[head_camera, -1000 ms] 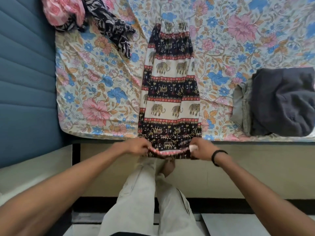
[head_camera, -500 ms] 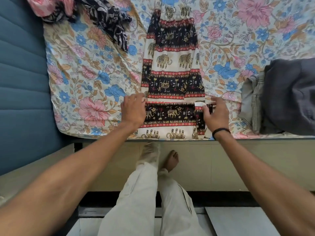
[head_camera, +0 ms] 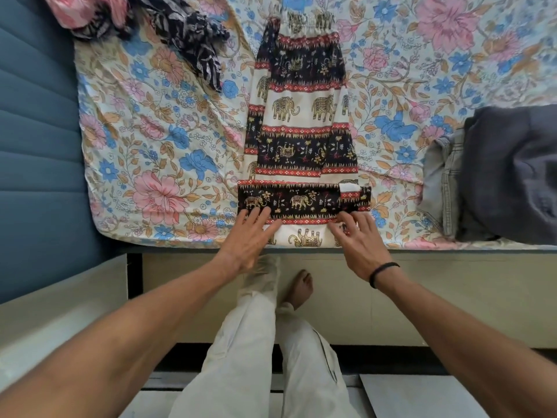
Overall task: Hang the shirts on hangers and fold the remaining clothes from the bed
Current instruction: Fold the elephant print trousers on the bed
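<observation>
Elephant-print trousers (head_camera: 298, 131) lie lengthwise down the middle of the bed (head_camera: 156, 152) in the head view, waistband at the far end and the hem end folded back over itself near the front edge. That folded band runs crosswise, a dark strip with elephants and a red border, and a small white corner of fabric sticks up at its right end.

Both hands rest flat on the fold. The left hand (head_camera: 247, 236) has its fingers straight and spread, the tips pressing the left part of the dark band. The right hand (head_camera: 358, 239) lies with fingers extended and relaxed on the right part of the band, grasping nothing; a black band circles its wrist.

On the floral sheet, a dark patterned garment (head_camera: 193, 40) sits crumpled at the far left, touching a pink floral garment (head_camera: 87, 10) at the corner. Well apart on the right lies a stack: a dark grey garment (head_camera: 512, 173) on top of folded denim (head_camera: 443, 182).

Light trousers and a bare foot show below the bed edge.
</observation>
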`<state>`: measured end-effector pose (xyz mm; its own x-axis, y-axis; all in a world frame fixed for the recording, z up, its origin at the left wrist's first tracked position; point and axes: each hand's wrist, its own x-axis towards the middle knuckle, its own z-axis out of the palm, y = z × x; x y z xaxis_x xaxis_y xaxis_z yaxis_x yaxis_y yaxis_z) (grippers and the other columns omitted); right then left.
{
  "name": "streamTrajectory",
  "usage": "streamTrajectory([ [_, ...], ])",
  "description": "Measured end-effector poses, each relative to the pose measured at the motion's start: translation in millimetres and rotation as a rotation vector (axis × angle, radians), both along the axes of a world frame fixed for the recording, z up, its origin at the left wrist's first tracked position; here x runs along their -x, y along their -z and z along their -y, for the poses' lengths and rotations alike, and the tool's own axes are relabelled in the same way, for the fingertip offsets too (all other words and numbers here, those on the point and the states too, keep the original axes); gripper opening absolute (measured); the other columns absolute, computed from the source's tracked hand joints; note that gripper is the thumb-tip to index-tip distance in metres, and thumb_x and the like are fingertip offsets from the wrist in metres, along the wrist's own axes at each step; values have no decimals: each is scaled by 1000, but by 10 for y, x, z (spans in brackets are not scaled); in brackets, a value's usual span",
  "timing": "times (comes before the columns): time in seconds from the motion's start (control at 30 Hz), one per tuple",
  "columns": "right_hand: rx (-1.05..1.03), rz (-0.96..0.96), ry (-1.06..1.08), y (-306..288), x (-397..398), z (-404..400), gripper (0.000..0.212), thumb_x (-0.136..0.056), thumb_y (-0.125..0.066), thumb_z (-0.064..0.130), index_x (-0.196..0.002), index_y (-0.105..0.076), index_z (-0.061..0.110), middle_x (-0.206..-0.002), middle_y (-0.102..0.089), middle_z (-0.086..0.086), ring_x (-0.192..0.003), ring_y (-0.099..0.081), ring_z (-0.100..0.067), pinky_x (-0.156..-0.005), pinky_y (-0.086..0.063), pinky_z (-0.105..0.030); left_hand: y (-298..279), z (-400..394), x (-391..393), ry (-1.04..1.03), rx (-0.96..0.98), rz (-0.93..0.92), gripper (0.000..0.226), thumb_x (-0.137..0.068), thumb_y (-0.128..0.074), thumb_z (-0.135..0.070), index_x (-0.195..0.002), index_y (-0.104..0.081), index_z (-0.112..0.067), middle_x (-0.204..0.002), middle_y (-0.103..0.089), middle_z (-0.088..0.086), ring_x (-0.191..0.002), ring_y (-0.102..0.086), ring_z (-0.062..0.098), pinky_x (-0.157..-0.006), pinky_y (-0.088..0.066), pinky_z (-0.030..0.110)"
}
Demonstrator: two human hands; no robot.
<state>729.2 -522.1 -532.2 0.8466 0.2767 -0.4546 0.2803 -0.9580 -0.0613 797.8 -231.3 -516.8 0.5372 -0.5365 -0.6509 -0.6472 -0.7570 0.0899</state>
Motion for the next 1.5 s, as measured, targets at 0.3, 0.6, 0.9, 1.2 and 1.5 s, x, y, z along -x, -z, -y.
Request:
streamTrajectory([
  [0.3, -152, -95, 192, -216, -206, -17, 37, -93, -70, 9, -128, -69, 20, -125, -62, -2, -107, -51, -23, -93, -48, -37, 76, -13, -151, -31, 173, 37, 48, -92, -63, -48, -128, -45, -22, -140, -42, 8, -126, -44, 24, -110, -41, 46],
  [0.6, -276, -278, 324, -348, -471, 106, 36, -98, -62, 12, -133, -64, 21, -135, -61, 1, -121, -53, -22, -103, -49, -37, 75, -24, -212, -189, 216, 0, 25, -95, -57, -26, -120, -58, -20, -127, -50, 3, -109, -46, 18, -100, -46, 40],
  [0.9, -309, -336, 466, -404, -828, 151, 20, -97, -52, 16, -114, -62, 19, -106, -67, -1, -85, -55, -13, -76, -52, -31, 10, -36, -634, -455, 381, -205, 13, -108, -35, -29, -116, -43, -22, -94, -56, -5, -76, -56, 12, -69, -58, 32],
  [1.2, -551, -230, 730, -555, -2155, 423, 12, -104, -54, 15, -106, -65, 9, -77, -66, -9, -58, -53, -17, -54, -53, -36, -332, 138, -1965, -656, 499, -187, 34, -104, -44, -45, -123, -61, -22, -81, -63, -6, -55, -57, 8, -47, -49, 19],
  [1.5, -464, -299, 791, -273, -3278, 646, 19, -100, -51, 17, -104, -68, 13, -95, -72, -13, -74, -62, -25, -74, -57, -42, -48, 244, -3236, -707, 198, -398, 71, -83, -80, -44, -138, -57, -5, -113, -59, 6, -105, -56, 20, -75, -39, 20],
])
